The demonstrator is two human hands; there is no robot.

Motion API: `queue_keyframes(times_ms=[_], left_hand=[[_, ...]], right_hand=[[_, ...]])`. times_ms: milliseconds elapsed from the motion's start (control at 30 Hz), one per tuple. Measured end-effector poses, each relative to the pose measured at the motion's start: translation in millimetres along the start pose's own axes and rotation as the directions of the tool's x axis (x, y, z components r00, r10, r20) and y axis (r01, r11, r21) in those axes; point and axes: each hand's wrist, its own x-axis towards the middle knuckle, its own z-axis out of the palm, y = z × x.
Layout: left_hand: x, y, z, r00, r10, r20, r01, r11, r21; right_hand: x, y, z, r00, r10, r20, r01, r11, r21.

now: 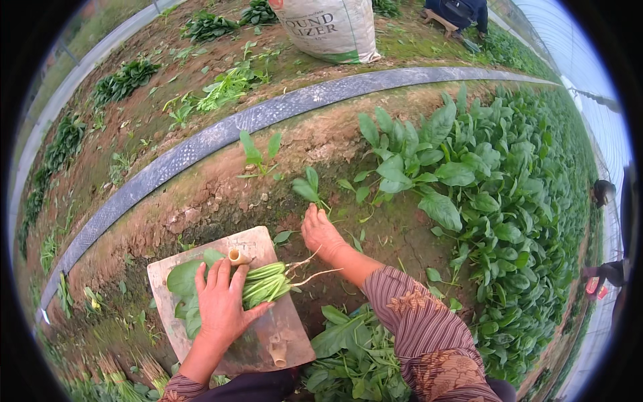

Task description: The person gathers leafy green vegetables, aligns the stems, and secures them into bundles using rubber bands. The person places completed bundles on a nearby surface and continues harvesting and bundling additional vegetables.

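Note:
My left hand (221,296) lies over a bunch of spinach-like leafy greens (269,284), its fingers across the leaves and upper stems. The bunch rests on a worn wooden board (246,346), with its pale roots pointing right. Two short tube-like pieces (278,352) are on the board, one beside my left fingertips. My right hand (321,232) reaches down to the soil at the base of a small leafy plant (307,186). Its fingertips touch the stem; whether they grip it is hidden.
Dense leafy greens (512,201) grow at right. Loose greens (351,352) lie below my right arm. A dark perforated strip (281,110) crosses the bed. Beyond are a white fertilizer sack (331,30), leaf piles (125,80) and a seated person (459,12). Rooted bundles (118,379) lie lower left.

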Motion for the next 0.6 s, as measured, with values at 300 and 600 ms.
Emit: queue_keyframes(times_ms=[300,600], left_hand=[[-1.2,0.9,3.3,1.000,-0.008,0.002,0.008,1.000,-0.008],[-0.9,5.8,1.9,1.000,-0.026,0.015,0.026,1.000,0.005]], right_hand=[[-7.2,8.9,48.0,0.944,0.036,0.327,-0.060,0.996,0.063],[13.5,18.8,27.0,0.796,0.028,0.605,-0.367,0.817,0.445]])
